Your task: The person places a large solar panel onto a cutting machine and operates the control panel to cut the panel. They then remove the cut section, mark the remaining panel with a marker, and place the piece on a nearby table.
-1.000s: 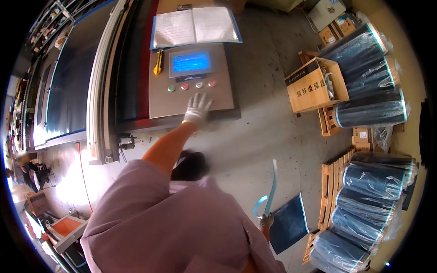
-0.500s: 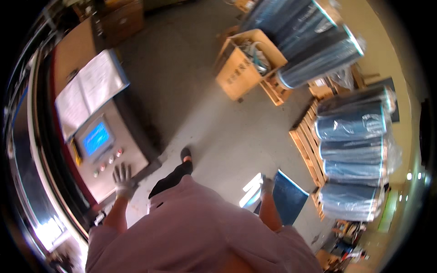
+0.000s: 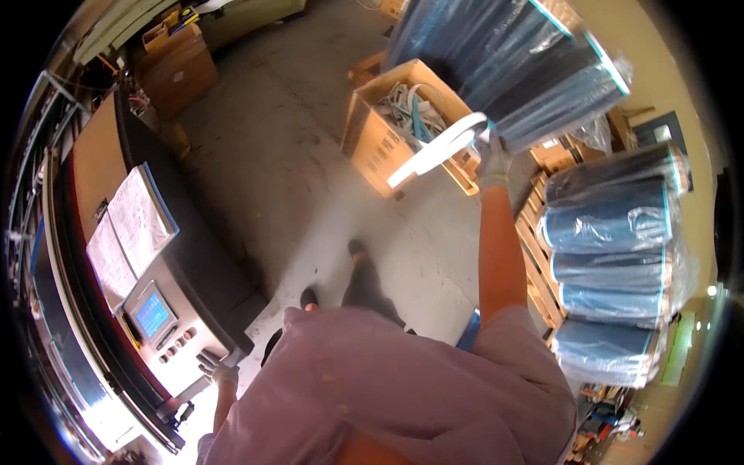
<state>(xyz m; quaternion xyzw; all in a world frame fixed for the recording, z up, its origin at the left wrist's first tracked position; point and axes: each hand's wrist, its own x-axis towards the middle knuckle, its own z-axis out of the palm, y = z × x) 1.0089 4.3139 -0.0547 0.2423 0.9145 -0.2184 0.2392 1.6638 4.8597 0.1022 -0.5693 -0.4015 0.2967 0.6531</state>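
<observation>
My right hand (image 3: pixel 494 159), in a grey glove, is raised at the end of an outstretched arm. Its fingers are closed on a white strip (image 3: pixel 438 151), which bends over near the hand and hangs toward the left. Just beyond and below the strip stands an open cardboard box (image 3: pixel 370 147) holding a tangle of white and light-blue strips (image 3: pixel 411 108). My left hand (image 3: pixel 219 370), gloved too, lies with its fingers apart on the near corner of a control panel (image 3: pixel 180 358), below the buttons (image 3: pixel 176 345) and the lit blue screen (image 3: pixel 152 314).
An open notebook (image 3: pixel 133 225) lies on the machine at left. Several plastic-wrapped dark-blue rolls (image 3: pixel 604 256) rest on wooden pallets (image 3: pixel 536 260) at right; more rolls (image 3: pixel 511 70) lean behind the box. Part of a blue sheet (image 3: pixel 469 332) shows beside my right arm.
My right hand has gone from low beside my body up and forward to the box, carrying the white strip. My left hand stays at the panel's near edge. My body has moved forward.
</observation>
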